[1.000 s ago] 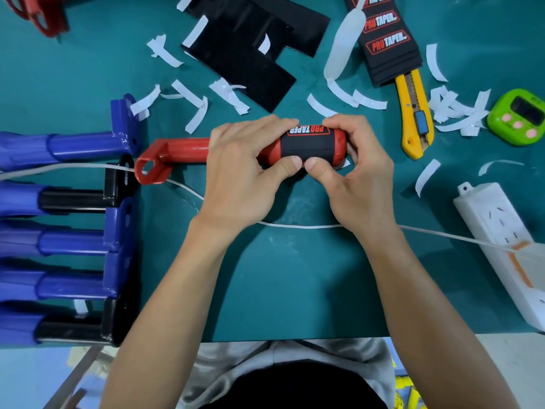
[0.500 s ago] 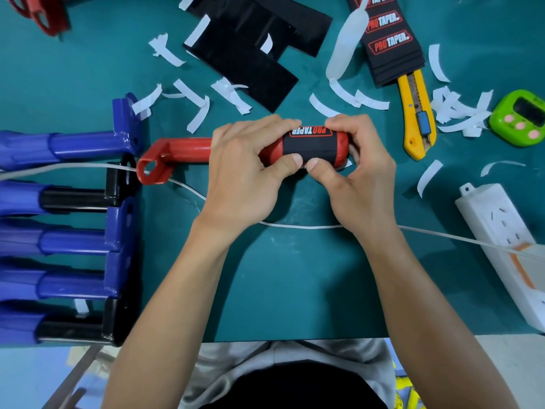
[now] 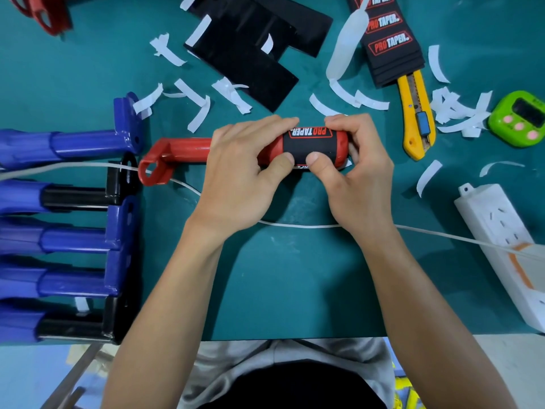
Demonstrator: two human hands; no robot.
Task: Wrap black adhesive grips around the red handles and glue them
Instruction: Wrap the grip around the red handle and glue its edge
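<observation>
Found left hand [image 3: 239, 172] curled over the middle of the red handle [image 3: 182, 149], knuckles up, forearm coming in from below. Found right hand [image 3: 356, 178] cupped round the handle's rounded end, fingers [image 3: 342, 122] hooked over the top. Noted both thumbs pressing the near face of the black grip [image 3: 309, 146], which is wrapped round the handle between the two hands, "PRO TAPER" print upward. Recorded the handle lying level, ring end jutting out past the left fingers. Cannot tell whether resting on the surface [image 3: 280, 276] or held just above.

Logged on the teal surface: white cord [image 3: 298, 226] under both wrists. Yellow utility knife [image 3: 417, 125], green timer [image 3: 520, 119] and white power strip [image 3: 501, 240] out beyond the right fingers. Black sheets [image 3: 244, 63] and stack of printed grips [image 3: 389, 45] beyond the fingertips. White backing strips [image 3: 200, 113] scattered about. Blue handles [image 3: 79, 143] in a row past the left fingers.

Compared with earlier frames: same two-handed hold, same place for the handle. Thumb tips, touching then, now parted by a sliver of grip.
</observation>
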